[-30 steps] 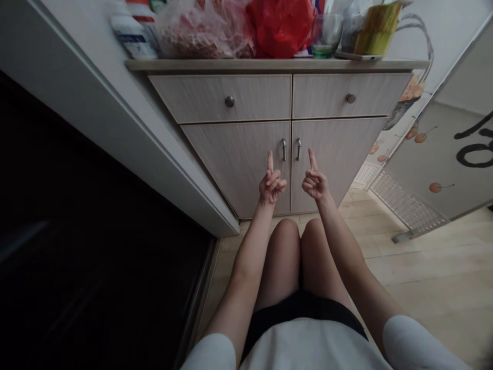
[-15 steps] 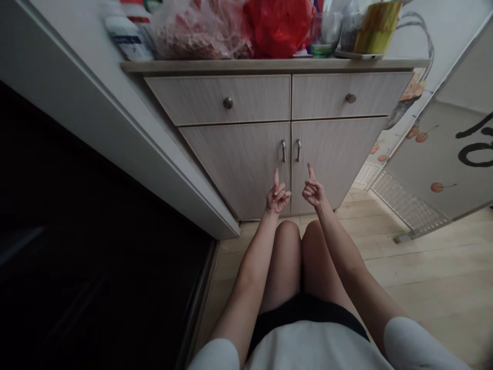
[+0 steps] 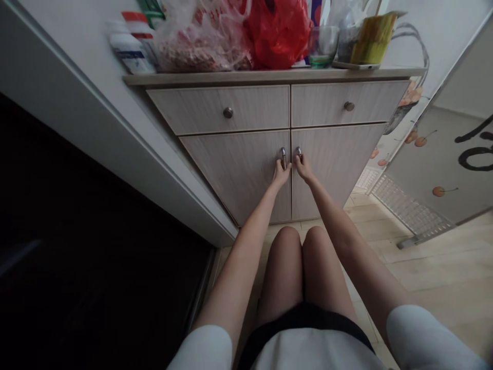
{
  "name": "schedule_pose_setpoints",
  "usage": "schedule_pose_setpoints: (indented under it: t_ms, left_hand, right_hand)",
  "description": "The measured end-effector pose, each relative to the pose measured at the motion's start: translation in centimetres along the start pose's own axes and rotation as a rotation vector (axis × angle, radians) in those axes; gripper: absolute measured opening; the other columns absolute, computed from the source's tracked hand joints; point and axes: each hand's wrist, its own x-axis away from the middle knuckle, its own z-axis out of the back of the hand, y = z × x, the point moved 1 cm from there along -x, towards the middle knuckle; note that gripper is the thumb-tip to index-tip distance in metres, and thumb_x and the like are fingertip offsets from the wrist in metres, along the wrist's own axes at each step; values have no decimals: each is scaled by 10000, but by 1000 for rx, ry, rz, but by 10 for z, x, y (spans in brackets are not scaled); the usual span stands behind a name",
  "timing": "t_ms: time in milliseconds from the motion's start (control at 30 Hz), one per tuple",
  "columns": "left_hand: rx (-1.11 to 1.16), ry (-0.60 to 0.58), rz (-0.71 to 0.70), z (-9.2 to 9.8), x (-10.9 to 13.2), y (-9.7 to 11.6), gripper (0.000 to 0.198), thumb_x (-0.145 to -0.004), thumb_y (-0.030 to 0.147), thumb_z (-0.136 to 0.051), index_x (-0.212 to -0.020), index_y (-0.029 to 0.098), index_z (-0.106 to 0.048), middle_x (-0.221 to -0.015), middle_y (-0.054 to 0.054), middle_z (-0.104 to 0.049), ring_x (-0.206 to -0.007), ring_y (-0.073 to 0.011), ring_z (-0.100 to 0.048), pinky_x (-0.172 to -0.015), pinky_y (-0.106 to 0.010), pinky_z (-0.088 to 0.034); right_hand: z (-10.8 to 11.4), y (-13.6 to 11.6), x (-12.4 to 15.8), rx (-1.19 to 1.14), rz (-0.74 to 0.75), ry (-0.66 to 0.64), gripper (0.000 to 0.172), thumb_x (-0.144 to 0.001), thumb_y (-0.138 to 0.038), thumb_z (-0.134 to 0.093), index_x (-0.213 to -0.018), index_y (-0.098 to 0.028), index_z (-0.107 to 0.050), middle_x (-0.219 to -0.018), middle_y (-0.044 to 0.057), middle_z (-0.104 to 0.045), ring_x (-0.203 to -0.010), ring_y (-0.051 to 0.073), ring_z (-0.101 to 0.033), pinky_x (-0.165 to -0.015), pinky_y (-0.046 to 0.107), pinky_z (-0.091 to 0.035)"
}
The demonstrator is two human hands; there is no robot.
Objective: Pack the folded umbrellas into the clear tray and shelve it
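Two light wood-grain doors, the left door [image 3: 239, 169] and the right door [image 3: 331, 164], stand closed on a low cabinet. My left hand [image 3: 281, 172] has its fingers around the left metal handle [image 3: 283, 152], whose upper end shows above them. On the other door, my right hand [image 3: 303, 167] grips the right metal handle [image 3: 298, 150]; its lower part is hidden by the fingers. Above the doors are two closed drawers with round knobs, the left knob [image 3: 228, 112] and the right knob [image 3: 349, 106].
Along the cabinet top [image 3: 215, 78] stand white bottles [image 3: 133, 54], a clear bag [image 3: 200, 49], a red bag [image 3: 278, 36], a glass [image 3: 322, 46] and a yellow packet [image 3: 373, 41]. My knees are close before the doors. A cherry-patterned screen [image 3: 427, 164] stands on the right.
Both hands have moved forward and up from below the handles, where their index fingers pointed, and have closed on the two handles. The view has tilted up slightly.
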Motion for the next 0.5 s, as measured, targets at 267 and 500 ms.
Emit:
schedule_pose_setpoints:
  t_ms: [267,500]
  left_hand:
    - [-16,166,-209,43,102,-24,141,-952,326,-582,-1001,195,-559,-970,-87,-669,-941,-196,-655,-894,-331,-500]
    - [70,584,-276,140,206,-57,356,-880,590,-577,-876,236,-536,-698,13,-525,-622,-153,-542,-594,-270,-456]
  right_hand:
    - [66,-11,102,11,100,45,450,-961,-641,-392,-777,-240,-480,-689,-16,-513,-649,151,-500,-679,302,-468]
    - [183,-24,198,73,84,268,555,-940,-704,-390,-647,-242,-486,-597,-2,-498,-573,159,-492,-575,303,-417]
